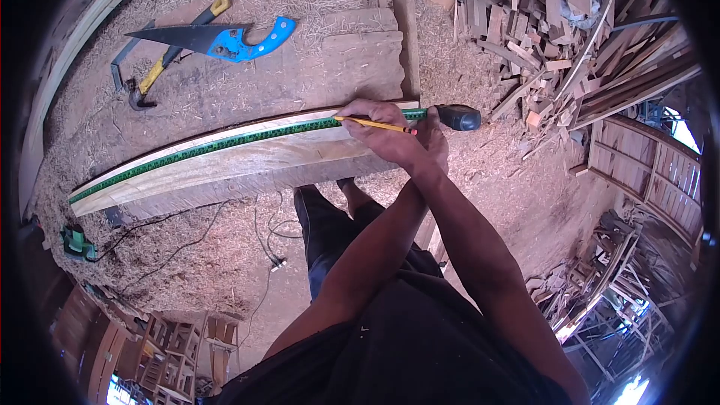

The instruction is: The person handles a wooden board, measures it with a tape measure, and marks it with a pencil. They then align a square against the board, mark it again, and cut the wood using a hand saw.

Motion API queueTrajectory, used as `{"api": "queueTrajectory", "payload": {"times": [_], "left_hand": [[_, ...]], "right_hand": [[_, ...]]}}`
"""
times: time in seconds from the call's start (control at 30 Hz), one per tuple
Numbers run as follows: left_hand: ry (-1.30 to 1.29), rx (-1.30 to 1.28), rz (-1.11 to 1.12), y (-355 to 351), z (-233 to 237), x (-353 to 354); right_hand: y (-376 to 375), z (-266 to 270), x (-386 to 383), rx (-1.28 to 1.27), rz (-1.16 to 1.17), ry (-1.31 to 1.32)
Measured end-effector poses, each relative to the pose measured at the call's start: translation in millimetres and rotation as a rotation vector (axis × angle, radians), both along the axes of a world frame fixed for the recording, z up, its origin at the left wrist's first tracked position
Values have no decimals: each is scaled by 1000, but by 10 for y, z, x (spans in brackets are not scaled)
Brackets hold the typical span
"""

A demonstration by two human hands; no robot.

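Observation:
A long pale board (247, 161) lies across the wooden workbench, with a green tape measure blade (225, 139) stretched along it. The black tape case (459, 117) sits past the board's right end. My forearms cross. My left hand (433, 141) is closed at the case's mouth, gripping the tape measure; its fingers are partly hidden. Over the board, my right hand (379, 135) pinches a yellow pencil (375, 125), its tip at the tape's edge near the middle right of the board.
A blue-handled handsaw (225, 40) rests over a yellow-and-black claw hammer (161, 67) on the bench. Wood offcuts (517, 37) pile up at the upper right. A green power tool (77, 242) with a cord is at the lower left. Shavings cover the floor.

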State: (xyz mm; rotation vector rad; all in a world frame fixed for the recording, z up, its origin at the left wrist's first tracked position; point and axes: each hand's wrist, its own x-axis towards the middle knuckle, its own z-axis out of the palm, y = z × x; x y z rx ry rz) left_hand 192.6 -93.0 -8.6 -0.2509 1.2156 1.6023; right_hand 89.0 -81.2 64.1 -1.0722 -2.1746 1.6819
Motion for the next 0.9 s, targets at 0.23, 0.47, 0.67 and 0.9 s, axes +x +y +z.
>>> {"api": "queueTrajectory", "payload": {"times": [0.23,0.47,0.67,0.9], "left_hand": [[40,-78,-34,1,119,-92],[69,-66,30,49,-148,68],[62,57,11,-21,-205,96],[-153,224,86,-6,235,-79]], "right_hand": [[48,98,-50,30,36,-102],[246,354,-242,107,158,-212],[205,407,-152,506,61,-312],[504,659,937,755,70,-666]]}}
